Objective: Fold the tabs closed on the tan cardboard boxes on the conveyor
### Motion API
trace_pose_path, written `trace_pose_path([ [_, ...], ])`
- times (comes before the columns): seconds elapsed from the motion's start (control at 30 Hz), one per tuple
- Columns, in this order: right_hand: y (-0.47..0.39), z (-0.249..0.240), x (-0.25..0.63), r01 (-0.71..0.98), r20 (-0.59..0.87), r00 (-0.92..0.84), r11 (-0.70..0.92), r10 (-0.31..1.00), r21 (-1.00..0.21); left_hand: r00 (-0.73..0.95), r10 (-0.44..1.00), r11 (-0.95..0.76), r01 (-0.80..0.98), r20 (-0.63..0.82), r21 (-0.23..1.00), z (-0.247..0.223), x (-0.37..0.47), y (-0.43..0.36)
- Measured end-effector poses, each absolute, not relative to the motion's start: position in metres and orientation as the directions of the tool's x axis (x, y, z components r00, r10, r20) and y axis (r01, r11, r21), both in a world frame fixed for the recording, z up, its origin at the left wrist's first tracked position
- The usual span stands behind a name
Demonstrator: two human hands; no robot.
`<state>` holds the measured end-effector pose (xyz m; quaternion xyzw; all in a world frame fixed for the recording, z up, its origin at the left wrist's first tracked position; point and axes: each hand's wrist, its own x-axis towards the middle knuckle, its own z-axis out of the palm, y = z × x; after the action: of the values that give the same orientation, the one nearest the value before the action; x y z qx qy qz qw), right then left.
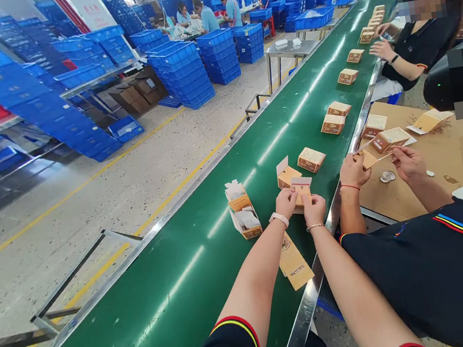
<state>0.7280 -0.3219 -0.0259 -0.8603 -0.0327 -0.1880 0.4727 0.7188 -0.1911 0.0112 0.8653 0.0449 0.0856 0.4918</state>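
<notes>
Both hands meet at a small tan-and-brown carton [302, 191] on the green conveyor belt. My left hand [286, 203] pinches the carton's left side near its raised flap, and my right hand [314, 209] grips the right side with fingers closed. Just behind it stands another carton [289, 176] with its white-lined lid up. To the left sits an open carton [246, 220] with white sachets inside, touching a second open carton [238, 196]. Flat tan printed card pieces [295, 265] lie on the belt under my forearms.
Closed cartons [311, 160] line the belt [185, 272] farther up. At right, a co-worker's hands [354, 170] hold a carton over a brown cardboard-topped table [410, 188]. Another co-worker [421, 49] sits beyond. A metal rail [305, 301] edges the belt; blue crates [183, 74] stack across the aisle.
</notes>
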Motion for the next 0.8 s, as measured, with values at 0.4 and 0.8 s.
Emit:
trace_pose_path([
  [0.4, -0.385, 0.062, 0.792, 0.268, 0.419, 0.904, -0.649, -0.087, -0.712, 0.907, 0.389, -0.239, 0.267, -0.160, 0.934, 0.039, 0.729, -0.221],
  [0.8, -0.322, 0.000, 0.574, 0.168, -0.128, 0.969, -0.945, 0.210, -0.281, 0.876, 0.465, -0.354, 0.048, 0.131, 0.934, 0.036, 0.626, -0.064],
])
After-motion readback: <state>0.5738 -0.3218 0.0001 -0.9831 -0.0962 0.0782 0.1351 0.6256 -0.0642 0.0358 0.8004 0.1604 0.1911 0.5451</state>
